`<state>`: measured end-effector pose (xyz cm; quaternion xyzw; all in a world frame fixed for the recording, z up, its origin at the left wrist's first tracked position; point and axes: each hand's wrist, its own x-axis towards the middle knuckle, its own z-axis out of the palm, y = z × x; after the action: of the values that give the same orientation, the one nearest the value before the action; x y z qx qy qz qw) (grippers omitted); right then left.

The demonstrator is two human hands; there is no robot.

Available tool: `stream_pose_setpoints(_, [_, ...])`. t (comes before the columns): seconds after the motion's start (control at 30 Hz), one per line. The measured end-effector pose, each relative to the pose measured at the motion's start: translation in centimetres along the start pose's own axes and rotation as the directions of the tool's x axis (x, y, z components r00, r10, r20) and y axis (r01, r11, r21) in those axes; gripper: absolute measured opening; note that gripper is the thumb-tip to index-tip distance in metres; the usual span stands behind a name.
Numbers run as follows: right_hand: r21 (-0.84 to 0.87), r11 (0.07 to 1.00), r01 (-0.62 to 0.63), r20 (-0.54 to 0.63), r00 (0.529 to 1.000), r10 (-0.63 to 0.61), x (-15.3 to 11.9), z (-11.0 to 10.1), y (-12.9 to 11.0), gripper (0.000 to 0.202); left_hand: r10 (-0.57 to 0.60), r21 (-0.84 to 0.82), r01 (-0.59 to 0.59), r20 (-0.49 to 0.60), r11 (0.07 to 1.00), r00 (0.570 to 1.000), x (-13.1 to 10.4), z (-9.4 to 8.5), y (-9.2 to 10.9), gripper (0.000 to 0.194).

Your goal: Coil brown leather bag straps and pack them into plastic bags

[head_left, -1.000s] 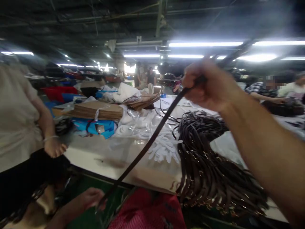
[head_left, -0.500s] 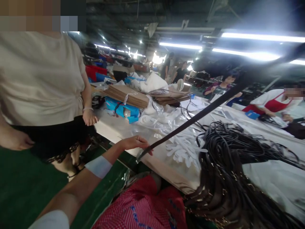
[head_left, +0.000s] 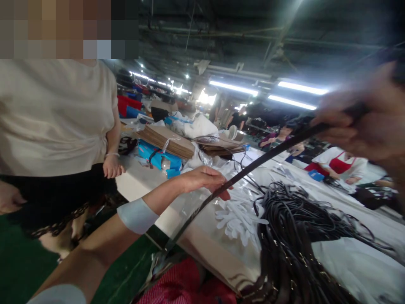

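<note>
1. With the fingers of our right hand (head_left: pixel 357 116), which is blurred, we grasp the dark strap (head_left: pixel 267 158) at its upper part.
2. With the fingers of our left hand (head_left: pixel 202 180) we hold the same strap lower down; its end hangs below, near the edge of the worktop (head_left: pixel 131 179).
3. Under the strap, on the worktop, we see white finger-shaped pieces (head_left: pixel 237 221), and beside them a heap of dark straps (head_left: pixel 291 211) with shiny metal parts.
4. Farther back lies a blue package (head_left: pixel 158 157), next to stacked brown cardboard (head_left: pixel 169 141).
</note>
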<state>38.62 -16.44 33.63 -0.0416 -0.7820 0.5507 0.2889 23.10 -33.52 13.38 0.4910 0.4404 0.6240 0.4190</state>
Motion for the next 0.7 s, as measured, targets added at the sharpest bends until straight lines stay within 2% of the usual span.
stream_pose_setpoints(0.07, [0.093, 0.996, -0.007, 0.096, 0.995, -0.002, -0.6, 1.2, 0.9, 0.06, 0.039, -0.011, -0.039, -0.024, 0.999, 0.999, 1.2, 0.9, 1.7, 0.047])
stream_pose_setpoints(0.1, [0.134, 0.989, -0.057, 0.156, 0.987, 0.036, -0.8, 1.9, 1.8, 0.058, 0.055, -0.014, -0.056, -0.041, 0.998, 0.998, 1.7, 1.3, 2.3, 0.044])
stream_pose_setpoints(0.17, [0.157, 0.979, -0.127, 0.312, 0.947, 0.073, -0.8, 2.9, 4.1, 0.05, 0.07, -0.016, -0.071, -0.085, 0.997, 0.994, 2.3, 1.9, 2.8, 0.038])
stream_pose_setpoints(0.2, [0.161, 0.978, -0.134, 0.354, 0.933, 0.069, -0.7, 3.0, 5.2, 0.049, 0.066, -0.01, -0.068, -0.109, 0.998, 0.992, 2.3, 2.0, 2.6, 0.036])
stream_pose_setpoints(0.3, [0.216, 0.972, -0.095, 0.293, 0.956, 0.028, -0.1, 1.8, 6.7, 0.054, 0.048, 0.019, -0.045, -0.186, 0.999, 0.981, 1.7, 1.8, 1.3, 0.042])
stream_pose_setpoints(0.4, [0.198, 0.98, -0.024, 0.187, 0.982, -0.013, 0.3, -0.8, 5.4, 0.054, 0.027, 0.046, -0.017, -0.225, 0.999, 0.974, 0.8, 1.6, 0.1, 0.049])
stream_pose_setpoints(0.47, [0.154, 0.988, 0.021, 0.174, 0.984, -0.048, 0.3, -1.8, 4.0, 0.053, 0.028, 0.069, -0.014, -0.212, 0.998, 0.977, 0.8, 1.9, 0.4, 0.05])
stream_pose_setpoints(0.57, [0.116, 0.991, 0.073, 0.221, 0.97, -0.097, -0.3, -1.4, 3.2, 0.054, 0.054, 0.115, -0.035, -0.174, 0.993, 0.983, 1.5, 3.0, 2.1, 0.048])
stream_pose_setpoints(0.63, [0.108, 0.991, 0.078, 0.258, 0.961, -0.104, -0.9, -0.5, 3.7, 0.053, 0.061, 0.122, -0.041, -0.16, 0.992, 0.985, 2.0, 3.8, 3.0, 0.046])
stream_pose_setpoints(0.7, [0.116, 0.99, 0.084, 0.256, 0.96, -0.111, -1.4, -0.2, 4.5, 0.052, 0.065, 0.123, -0.045, -0.17, 0.991, 0.983, 2.2, 4.4, 3.0, 0.045])
